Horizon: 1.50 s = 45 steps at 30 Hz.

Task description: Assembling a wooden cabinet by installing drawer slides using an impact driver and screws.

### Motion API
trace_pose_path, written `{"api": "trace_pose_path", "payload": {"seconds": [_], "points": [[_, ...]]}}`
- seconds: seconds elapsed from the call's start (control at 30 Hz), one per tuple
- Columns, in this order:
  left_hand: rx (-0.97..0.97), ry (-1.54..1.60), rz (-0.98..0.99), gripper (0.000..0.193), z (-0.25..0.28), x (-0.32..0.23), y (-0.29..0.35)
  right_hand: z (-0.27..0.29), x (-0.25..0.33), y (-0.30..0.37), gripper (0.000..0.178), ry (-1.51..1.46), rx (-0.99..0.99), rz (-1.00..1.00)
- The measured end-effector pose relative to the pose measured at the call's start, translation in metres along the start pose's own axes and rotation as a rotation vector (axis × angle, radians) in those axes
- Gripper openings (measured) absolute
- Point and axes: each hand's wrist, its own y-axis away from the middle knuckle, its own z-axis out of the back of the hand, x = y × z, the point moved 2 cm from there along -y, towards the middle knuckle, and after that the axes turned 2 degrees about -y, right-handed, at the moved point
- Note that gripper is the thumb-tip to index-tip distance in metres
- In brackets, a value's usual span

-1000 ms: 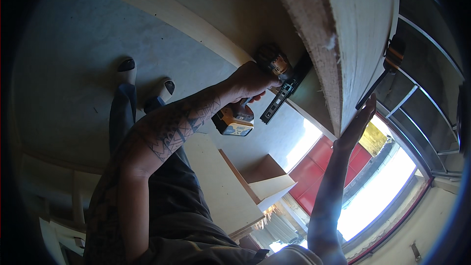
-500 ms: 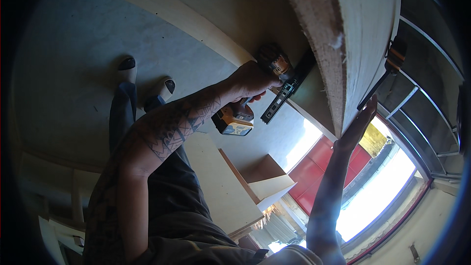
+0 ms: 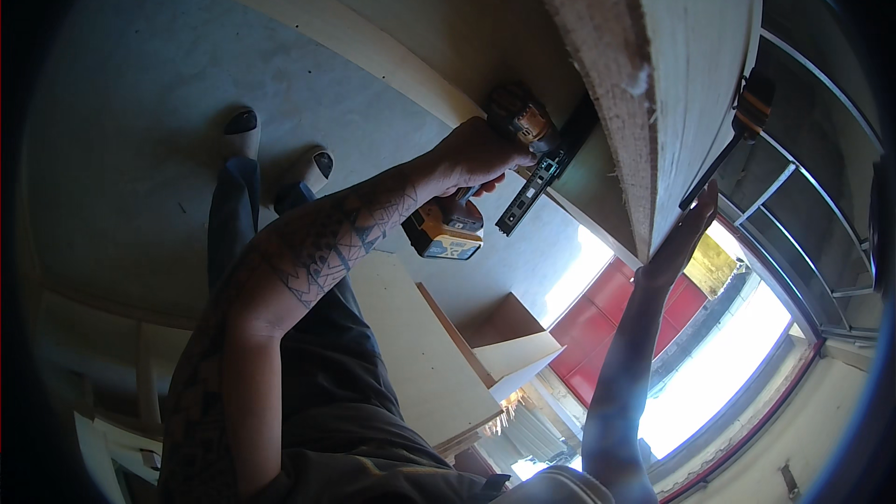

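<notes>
My left hand (image 3: 481, 154) is wrapped around the grip of a cordless drill (image 3: 450, 226) with a yellow and black battery. The drill's head points into the shaded inside of a wooden cabinet, where its tip is hidden. Right beside it, a black metal drawer slide (image 3: 530, 194) lies along the inner panel and sticks out past the front edge. My right hand (image 3: 686, 235) rests against the outer face of the pale wooden side panel (image 3: 686, 84), fingers stretched out and partly hidden. Just above those fingers is the thin black bar of an orange and black clamp (image 3: 751, 107).
The panel's rough front edge (image 3: 611, 65) runs between my two arms. Below stands a light board (image 3: 411, 345) beside an open wooden box (image 3: 504, 322). A metal frame (image 3: 793, 163) is at the right, and a red door panel (image 3: 607, 317) lies beyond.
</notes>
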Motion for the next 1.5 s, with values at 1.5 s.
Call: {"api": "trace_pose_path", "payload": {"seconds": [1.5], "points": [[-0.106, 0.07, -0.044, 0.03, -0.004, 0.014, 0.046, -0.186, -0.083, 0.122, 0.032, -0.444, 0.042, -0.272]]}}
